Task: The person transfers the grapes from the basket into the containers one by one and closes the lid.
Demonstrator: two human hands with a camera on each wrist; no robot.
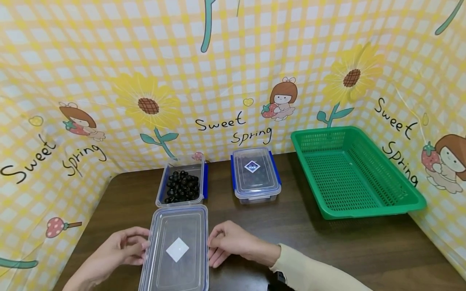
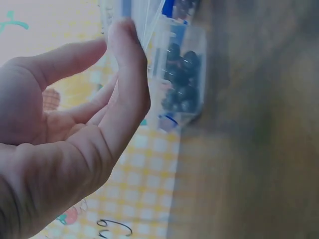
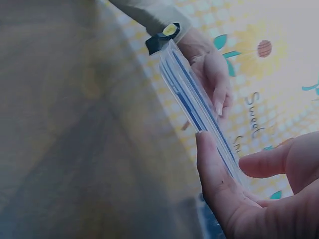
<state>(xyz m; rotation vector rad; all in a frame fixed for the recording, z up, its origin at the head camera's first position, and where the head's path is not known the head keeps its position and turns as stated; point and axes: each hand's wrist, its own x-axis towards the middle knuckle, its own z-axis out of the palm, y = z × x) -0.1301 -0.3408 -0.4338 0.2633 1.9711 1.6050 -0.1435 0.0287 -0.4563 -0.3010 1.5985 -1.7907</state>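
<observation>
A clear plastic lid with a white diamond label is held in front of an uncovered box. My left hand pinches its left edge between thumb and fingers; my right hand grips the opposite edge. Seen edge-on in the right wrist view, the lid shows a blue line along its rim. Just beyond it stands the clear box with a blue side latch, holding many dark, glossy round fruits. Those fruits also show through the box wall in the left wrist view.
Right of the uncovered box stands a covered clear box with blue side latches and a diamond label. A green perforated basket sits on the right of the dark wooden table. Yellow checked cloth hangs behind and at both sides.
</observation>
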